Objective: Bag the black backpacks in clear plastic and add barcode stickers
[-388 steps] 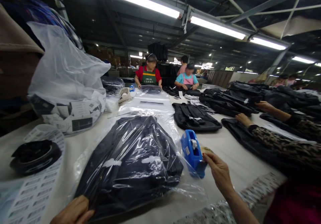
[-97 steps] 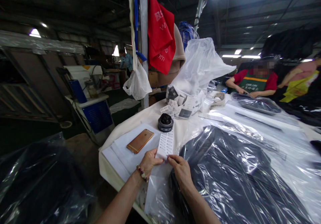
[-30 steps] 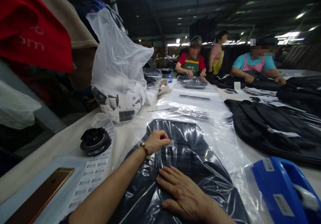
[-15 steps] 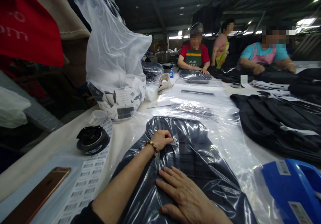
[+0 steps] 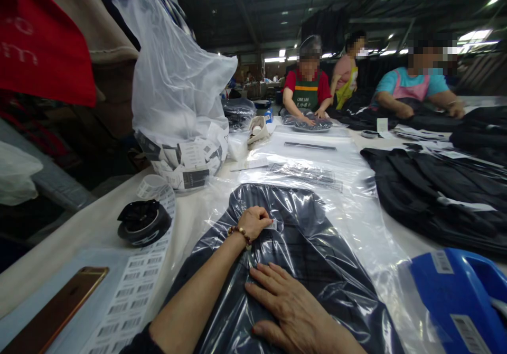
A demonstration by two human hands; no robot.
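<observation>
A dark folded garment in a clear plastic bag (image 5: pixel 301 238) lies in front of me on the white table (image 5: pixel 91 227). My left hand (image 5: pixel 255 221) is closed in a pinch on a small white sticker label (image 5: pixel 271 224), pressing it against the bag. My right hand (image 5: pixel 289 311) lies flat and open on the bag nearer to me, fingers spread. A strip of barcode labels (image 5: pixel 134 285) runs along the table at my left.
A black roll (image 5: pixel 143 222) and a gold phone (image 5: pixel 55 311) sit at left, a white bag of tags (image 5: pixel 178 116) behind them. A blue tape dispenser (image 5: pixel 459 290) is at lower right. Dark garments (image 5: pixel 431 190) cover the right side. Three people work at the far end.
My left hand has stayed on the bag with the label, shifting only slightly. My right hand remains flat. Earlier I peeled the label off the strip at the table's corner.
</observation>
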